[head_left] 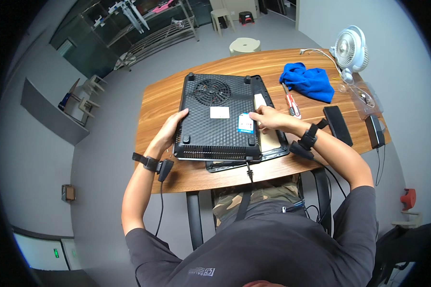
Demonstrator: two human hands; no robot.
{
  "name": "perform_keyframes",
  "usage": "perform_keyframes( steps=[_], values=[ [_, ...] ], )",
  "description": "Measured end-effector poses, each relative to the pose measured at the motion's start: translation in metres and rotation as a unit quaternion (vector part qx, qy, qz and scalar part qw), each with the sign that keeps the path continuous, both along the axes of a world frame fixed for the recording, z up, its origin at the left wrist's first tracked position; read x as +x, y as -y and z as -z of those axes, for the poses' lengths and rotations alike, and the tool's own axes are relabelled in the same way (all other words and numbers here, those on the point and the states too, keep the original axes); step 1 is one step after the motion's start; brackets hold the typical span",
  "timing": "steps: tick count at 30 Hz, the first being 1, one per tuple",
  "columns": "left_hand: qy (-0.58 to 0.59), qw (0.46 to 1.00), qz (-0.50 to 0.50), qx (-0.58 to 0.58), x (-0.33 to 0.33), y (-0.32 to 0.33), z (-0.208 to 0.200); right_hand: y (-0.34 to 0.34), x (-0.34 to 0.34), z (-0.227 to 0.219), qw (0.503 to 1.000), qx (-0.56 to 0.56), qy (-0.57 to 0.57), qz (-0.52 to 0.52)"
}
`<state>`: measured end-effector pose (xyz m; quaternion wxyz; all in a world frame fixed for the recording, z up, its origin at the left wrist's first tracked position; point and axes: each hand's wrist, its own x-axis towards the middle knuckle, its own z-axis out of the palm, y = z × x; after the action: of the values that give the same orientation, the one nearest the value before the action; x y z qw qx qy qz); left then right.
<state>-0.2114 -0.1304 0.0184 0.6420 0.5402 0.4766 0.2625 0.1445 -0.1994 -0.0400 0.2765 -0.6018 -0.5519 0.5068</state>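
An induction cooker (206,131) lies upside down on the table in front of me, its black textured base facing up. Round vent slots, small feet at the corners and two labels show on it. My left hand (171,129) grips its left edge, fingers partly hidden along the side. At the right edge my right hand (271,118) is closed, thumb and fingers on the rim near the blue-and-white label. Under the cooker, offset to the right and nearer me, lies a black-rimmed panel (284,143) with a cream-coloured inner area; most of it is covered.
On the wooden table (160,103), a red-and-white screwdriver (293,106) lies right of the cooker, below a blue cloth (309,81). Farther right are a black phone-like slab (337,125), a black box (375,131) and a white fan (351,50). Cables run from both wrist straps.
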Motion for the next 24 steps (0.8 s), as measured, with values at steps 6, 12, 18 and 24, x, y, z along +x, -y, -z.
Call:
perform_keyframes(
  steps=[6, 12, 18, 24],
  values=[
    [0.149, 0.987, -0.033, -0.058, 0.004, 0.006, 0.002, 0.005, 0.000, -0.010, 0.997, -0.056, -0.046, 0.018],
    [0.072, 0.997, 0.008, -0.027, -0.001, 0.014, -0.006, -0.003, -0.002, -0.013, 0.985, -0.136, -0.080, 0.071],
    [-0.074, 0.993, 0.087, 0.017, -0.015, 0.008, -0.007, -0.002, 0.001, -0.017, 0.983, -0.148, -0.095, 0.056],
    [-0.256, 0.960, 0.078, 0.082, -0.016, 0.010, -0.011, -0.002, 0.004, -0.015, 0.982, -0.155, -0.087, 0.054]
  ],
)
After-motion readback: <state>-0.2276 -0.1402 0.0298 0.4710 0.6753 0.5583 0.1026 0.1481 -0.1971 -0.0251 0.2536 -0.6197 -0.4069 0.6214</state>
